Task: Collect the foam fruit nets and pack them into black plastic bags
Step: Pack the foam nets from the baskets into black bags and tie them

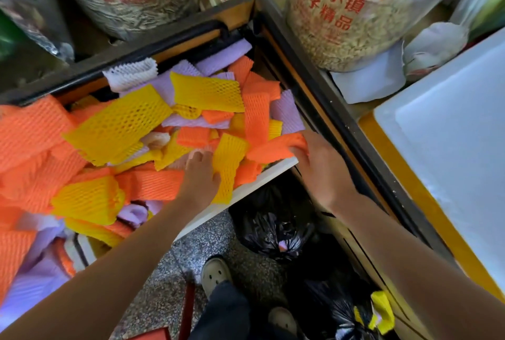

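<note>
A pile of foam fruit nets in orange, yellow, purple and white fills a box with a white front rim. My left hand reaches into the pile, its fingers on a yellow net and pale nets below. My right hand grips an orange net at the box's right corner. A tied black plastic bag lies on the floor below the box. A second black bag at the bottom right has a yellow net sticking out.
Two big clear bags of seeds with red print stand on shelves behind the box. A white foam lid lies on a yellow crate at the right. My feet in pale clogs stand on the speckled floor.
</note>
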### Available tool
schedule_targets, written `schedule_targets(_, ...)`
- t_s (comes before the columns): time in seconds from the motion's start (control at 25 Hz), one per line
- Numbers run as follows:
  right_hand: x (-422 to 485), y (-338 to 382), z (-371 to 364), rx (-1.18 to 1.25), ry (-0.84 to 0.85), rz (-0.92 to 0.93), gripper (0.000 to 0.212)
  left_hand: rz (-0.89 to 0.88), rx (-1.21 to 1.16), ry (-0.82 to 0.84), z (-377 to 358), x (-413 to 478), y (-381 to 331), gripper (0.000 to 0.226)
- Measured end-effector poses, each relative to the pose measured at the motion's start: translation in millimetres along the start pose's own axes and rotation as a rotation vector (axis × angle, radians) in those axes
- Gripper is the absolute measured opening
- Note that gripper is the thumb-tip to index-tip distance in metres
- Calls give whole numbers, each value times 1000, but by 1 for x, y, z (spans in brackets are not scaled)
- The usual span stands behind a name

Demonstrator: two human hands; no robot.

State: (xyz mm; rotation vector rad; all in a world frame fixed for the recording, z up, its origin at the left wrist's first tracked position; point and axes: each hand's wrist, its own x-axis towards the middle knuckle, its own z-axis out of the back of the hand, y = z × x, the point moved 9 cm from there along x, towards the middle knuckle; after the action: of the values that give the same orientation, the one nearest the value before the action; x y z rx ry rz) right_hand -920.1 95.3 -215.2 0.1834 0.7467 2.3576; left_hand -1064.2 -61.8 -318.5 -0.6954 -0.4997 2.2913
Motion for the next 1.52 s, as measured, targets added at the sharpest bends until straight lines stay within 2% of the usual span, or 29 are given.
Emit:
schedule_targets(0.08, 0, 5, 20, 88, -5, 19, 21, 12, -155, -54, 15, -6, 1, 12)
schedule_targets(0.12, 0, 6, 25, 148, 39, 14, 23, 29, -228, -63, 21, -8, 4, 10)
schedule_targets(0.24, 1, 21, 6, 224, 331, 21, 19, 38, -453, 5, 35, -13, -4, 2)
schedule_targets(0.32, 2, 36, -12, 293, 437, 29, 12, 55, -590, 80, 38, -19, -15, 7)
schedule_targets(0.48, 12, 59, -34, 367, 369, 30, 28, 142, -965, 354, 23, -44, -41, 22)
schedule_targets(0.52, 15, 60, -38, 369, 341, 22, 30, 123, -957, 372, 24, -47, -43, 24)
schedule_targets(0.6, 22, 62, -44, 377, 310, 26, 32, 53, -899, 297, 34, -44, -38, 15)
schedule_targets(0.76, 30, 67, -53, 433, 276, 39, 32, 25, -881, 220, 49, -34, -25, 40)
schedule_targets(0.88, 38, 71, -52, 465, 186, 48, 32, 42, -708, 78, 64, -28, -8, 24)
schedule_targets(1.0, 56, 55, -51, 335, 43, -62, 43, 43, -616, 7, 77, -25, -1, 17)
schedule_targets(1.08, 74, 54, -65, 217, 78, -96, 53, 45, -648, -38, 87, -26, 3, 19)
schedule_targets(1.24, 108, 77, -103, 92, 169, -15, 63, 75, -682, -106, 106, -29, 19, 9)
schedule_targets(1.32, 119, 83, -116, 23, 185, 4, 55, 104, -692, -136, 114, -31, 31, 9)
schedule_targets(1.4, 125, 85, -111, -24, 141, -15, 36, 134, -703, -150, 119, -32, 40, 8)
schedule_targets(1.52, 122, 93, -71, -21, -71, -22, 24, 180, -740, -168, 121, -31, 48, 5)
